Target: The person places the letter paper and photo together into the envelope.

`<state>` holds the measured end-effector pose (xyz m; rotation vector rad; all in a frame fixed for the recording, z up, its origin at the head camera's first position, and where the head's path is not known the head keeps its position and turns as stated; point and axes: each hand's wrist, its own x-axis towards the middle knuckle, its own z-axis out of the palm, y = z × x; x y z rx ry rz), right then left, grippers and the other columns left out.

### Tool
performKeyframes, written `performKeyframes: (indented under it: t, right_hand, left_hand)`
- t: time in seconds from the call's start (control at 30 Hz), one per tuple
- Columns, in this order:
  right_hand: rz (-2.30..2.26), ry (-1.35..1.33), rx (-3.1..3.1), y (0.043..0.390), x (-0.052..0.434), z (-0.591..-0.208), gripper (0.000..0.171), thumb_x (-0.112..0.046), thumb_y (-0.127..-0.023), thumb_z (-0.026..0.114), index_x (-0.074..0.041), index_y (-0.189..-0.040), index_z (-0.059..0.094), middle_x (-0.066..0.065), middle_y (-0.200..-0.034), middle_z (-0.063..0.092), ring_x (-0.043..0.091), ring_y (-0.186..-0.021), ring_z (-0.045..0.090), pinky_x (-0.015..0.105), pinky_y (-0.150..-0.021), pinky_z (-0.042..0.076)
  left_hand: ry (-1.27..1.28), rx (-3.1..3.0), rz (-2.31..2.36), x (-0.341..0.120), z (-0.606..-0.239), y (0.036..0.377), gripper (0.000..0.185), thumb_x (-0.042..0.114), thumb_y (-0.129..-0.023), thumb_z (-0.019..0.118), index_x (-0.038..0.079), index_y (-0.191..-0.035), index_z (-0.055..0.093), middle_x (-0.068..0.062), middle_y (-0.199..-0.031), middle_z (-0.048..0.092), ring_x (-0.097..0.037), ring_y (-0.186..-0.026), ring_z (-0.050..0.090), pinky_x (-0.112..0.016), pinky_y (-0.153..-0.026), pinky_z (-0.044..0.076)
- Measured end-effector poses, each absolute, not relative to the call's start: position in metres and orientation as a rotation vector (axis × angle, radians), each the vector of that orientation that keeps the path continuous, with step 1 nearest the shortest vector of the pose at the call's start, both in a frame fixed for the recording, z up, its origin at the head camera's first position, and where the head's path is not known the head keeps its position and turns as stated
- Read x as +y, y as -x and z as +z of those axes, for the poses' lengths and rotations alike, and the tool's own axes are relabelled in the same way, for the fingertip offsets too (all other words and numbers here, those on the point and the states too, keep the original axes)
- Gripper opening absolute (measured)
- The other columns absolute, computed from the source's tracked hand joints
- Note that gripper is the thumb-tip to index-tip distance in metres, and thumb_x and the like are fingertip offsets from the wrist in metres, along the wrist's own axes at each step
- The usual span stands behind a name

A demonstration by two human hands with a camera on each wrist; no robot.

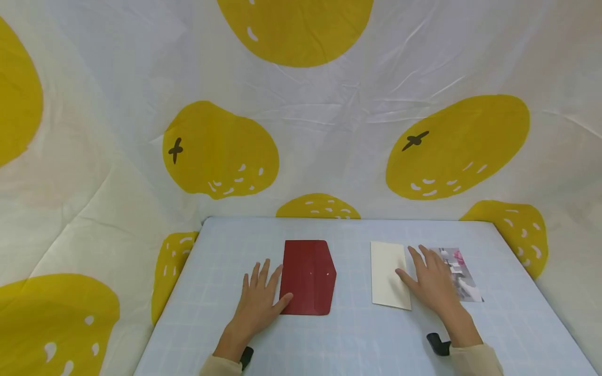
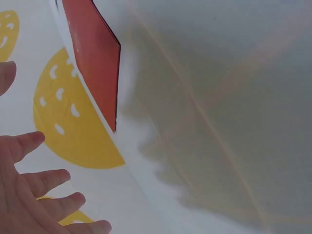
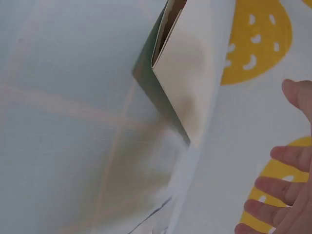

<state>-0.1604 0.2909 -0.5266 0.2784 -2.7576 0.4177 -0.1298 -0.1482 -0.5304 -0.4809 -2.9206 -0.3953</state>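
A dark red envelope (image 1: 308, 279) lies flat on the table, its pointed flap side toward the right. My left hand (image 1: 256, 305) is at its left edge, fingers spread and thumb over the lower left corner. Whether the thumb touches the paper I cannot tell. Right of the envelope is a cream folded card (image 1: 388, 274); the right wrist view shows its layers slightly apart at one corner. Over the gap between this card and a grey picture card with a pink patch (image 1: 465, 282) hovers my right hand (image 1: 430, 279), fingers spread, holding nothing and partly covering the picture.
A pale blue checked cloth covers the table (image 1: 348, 344). White fabric with yellow fruit shapes (image 1: 221, 151) hangs behind and at both sides. Each wrist bears a black strap piece (image 1: 438, 344).
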Motion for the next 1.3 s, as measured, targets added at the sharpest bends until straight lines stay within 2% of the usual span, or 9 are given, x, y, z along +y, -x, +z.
performKeyframes:
  t: [0.3, 0.6, 0.87, 1.03, 1.3]
  right_hand:
    - [0.528, -0.135, -2.961, 0.197, 0.3, -0.534, 0.077, -0.042, -0.096, 0.064, 0.012, -0.143, 0.039, 0.039, -0.138, 0.039, 0.059, -0.123, 0.038, 0.072, -0.097, 0.034]
    - [0.615, -0.022, -3.157, 0.223, 0.309, -0.546, 0.09, -0.059, -0.096, 0.053, 0.014, -0.145, 0.033, 0.042, -0.143, 0.03, 0.061, -0.127, 0.031, 0.074, -0.098, 0.032]
    - [0.621, -0.07, -3.173, 0.23, 0.309, -0.552, 0.095, -0.062, -0.094, 0.054, 0.018, -0.141, 0.035, 0.043, -0.139, 0.035, 0.061, -0.123, 0.034, 0.072, -0.098, 0.033]
    - [0.593, -0.093, -3.172, 0.234, 0.309, -0.555, 0.096, -0.066, -0.092, 0.055, 0.016, -0.14, 0.038, 0.042, -0.137, 0.038, 0.061, -0.122, 0.035, 0.072, -0.096, 0.034]
    - [0.573, -0.044, -3.198, 0.235, 0.304, -0.553, 0.094, -0.062, -0.091, 0.06, 0.014, -0.142, 0.039, 0.041, -0.138, 0.036, 0.06, -0.123, 0.034, 0.073, -0.094, 0.034]
  left_hand:
    - [0.521, -3.008, -0.464, -0.143, -0.533, 0.131, 0.08, 0.06, -0.094, 0.057, 0.016, -0.157, 0.034, -0.02, -0.161, 0.025, -0.044, -0.147, 0.018, -0.064, -0.112, 0.024]
    - [0.553, -3.105, -0.503, -0.137, -0.542, 0.138, 0.084, 0.06, -0.094, 0.057, 0.015, -0.159, 0.029, -0.02, -0.162, 0.021, -0.046, -0.147, 0.016, -0.066, -0.11, 0.025]
    - [0.562, -3.212, -0.55, -0.128, -0.546, 0.143, 0.088, 0.062, -0.09, 0.062, 0.014, -0.157, 0.031, -0.022, -0.161, 0.022, -0.048, -0.145, 0.018, -0.076, -0.103, 0.024]
    - [0.539, -3.284, -0.573, -0.124, -0.547, 0.143, 0.09, 0.062, -0.088, 0.064, 0.014, -0.157, 0.032, -0.022, -0.162, 0.02, -0.049, -0.145, 0.019, -0.077, -0.102, 0.022]
    - [0.539, -3.311, -0.528, -0.122, -0.548, 0.143, 0.088, 0.057, -0.088, 0.067, 0.013, -0.156, 0.035, -0.022, -0.162, 0.02, -0.049, -0.144, 0.02, -0.077, -0.103, 0.021]
